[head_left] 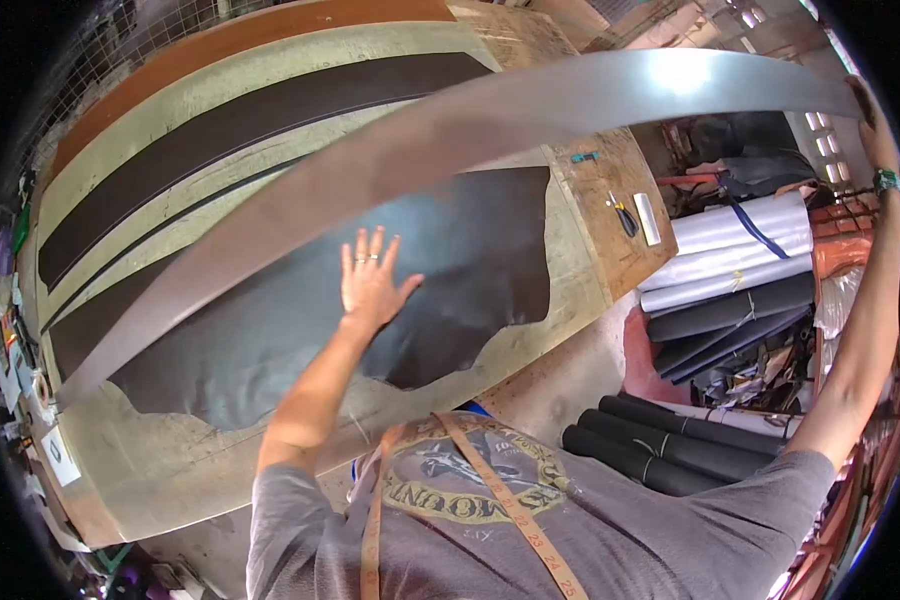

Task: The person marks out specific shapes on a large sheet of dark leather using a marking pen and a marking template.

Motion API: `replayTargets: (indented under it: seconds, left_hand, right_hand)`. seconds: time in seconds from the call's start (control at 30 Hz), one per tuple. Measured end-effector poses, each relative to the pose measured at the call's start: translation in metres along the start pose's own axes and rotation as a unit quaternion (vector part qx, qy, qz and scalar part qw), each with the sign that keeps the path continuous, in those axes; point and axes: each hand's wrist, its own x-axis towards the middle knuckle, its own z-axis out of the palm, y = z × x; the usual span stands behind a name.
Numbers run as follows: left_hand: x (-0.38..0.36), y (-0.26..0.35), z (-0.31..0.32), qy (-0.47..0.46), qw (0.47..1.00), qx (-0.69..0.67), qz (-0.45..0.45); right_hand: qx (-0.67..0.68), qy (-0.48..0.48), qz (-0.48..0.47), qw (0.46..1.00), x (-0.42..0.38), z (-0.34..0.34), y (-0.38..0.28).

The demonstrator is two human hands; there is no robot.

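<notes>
My left hand (370, 290) lies flat with fingers spread on a dark brown leather hide (460, 270), which has a wavy near edge. Far out to the right, my right hand (875, 130) grips the end of a long, wide metal straightedge (530, 112). The straightedge reaches across the view to the table's left side and looks curved through the lens. Its right part passes beyond the table, over the floor. Behind it lie a wide strip of dark leather (260, 130) and a thin dark strip (185, 212).
The worktable (570, 300) holds pliers (626, 220), a white block (647, 219), a small teal tool (584, 157) and a brown sheet (220, 50) along the back. Silver rolls (730, 240) and black rolls (660, 445) lie right of it. A tape measure (510, 500) hangs from my neck.
</notes>
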Motion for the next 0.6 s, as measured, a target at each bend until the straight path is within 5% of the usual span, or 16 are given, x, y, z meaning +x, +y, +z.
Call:
replayTargets:
  seconds: [0.27, 0.4, 0.47, 0.5, 0.53, 0.6]
  left_hand:
    - [0.072, 0.016, 0.010, -0.003, 0.998, 0.052, -0.047]
    - [0.106, 0.009, 0.010, -0.001, 0.994, 0.080, -0.068]
    - [0.124, 0.005, 0.009, -0.003, 0.994, 0.080, -0.081]
    - [0.128, 0.002, 0.012, -0.005, 0.993, 0.075, -0.088]
    - [0.130, 0.001, 0.012, -0.007, 0.993, 0.071, -0.095]
    - [0.130, 0.005, 0.018, 0.001, 0.989, 0.104, -0.104]
  right_hand:
    - [-0.033, 0.093, -0.183, 0.978, 0.035, 0.130, -0.036]
    - [-0.099, 0.115, -0.207, 0.966, 0.024, 0.170, -0.137]
    - [0.038, 0.219, -0.178, 0.958, 0.015, 0.200, -0.158]
    - [0.050, 0.165, -0.171, 0.970, 0.014, 0.207, -0.155]
    - [0.037, 0.215, -0.166, 0.962, 0.016, 0.222, -0.153]
    - [0.052, 0.103, -0.159, 0.981, 0.026, 0.257, -0.118]
